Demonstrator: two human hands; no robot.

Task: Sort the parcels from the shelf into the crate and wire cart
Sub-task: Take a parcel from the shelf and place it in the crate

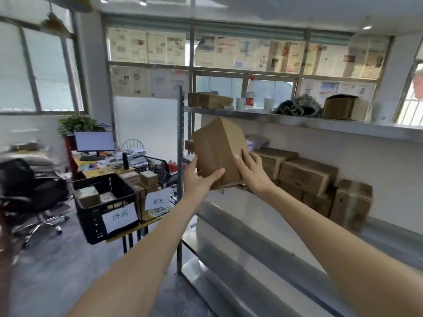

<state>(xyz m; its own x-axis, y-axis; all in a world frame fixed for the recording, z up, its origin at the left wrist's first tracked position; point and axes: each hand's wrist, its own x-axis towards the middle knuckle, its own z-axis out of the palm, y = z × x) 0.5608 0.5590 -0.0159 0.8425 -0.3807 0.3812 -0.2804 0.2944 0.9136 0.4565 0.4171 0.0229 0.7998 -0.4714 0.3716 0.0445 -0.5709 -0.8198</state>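
Observation:
I hold a brown cardboard parcel (217, 152) tilted in the air in front of the metal shelf (274, 227). My left hand (199, 179) grips its lower left side, thumb across the front face. My right hand (251, 172) holds its right side, fingers on the face. Several more brown parcels (306, 175) are stacked on the middle shelf at the right. To the left stands a black plastic crate (100, 216) with a paper label and parcels inside, and beside it a wire cart (158, 179) with its own label and a few small parcels.
The top shelf (297, 120) carries boxes, a bottle (250, 93), cups and a dark bundle. A black office chair (32, 186) stands at the left. Behind the crate is a cluttered desk with a monitor (93, 141). A shelf upright (180, 143) separates shelf and cart.

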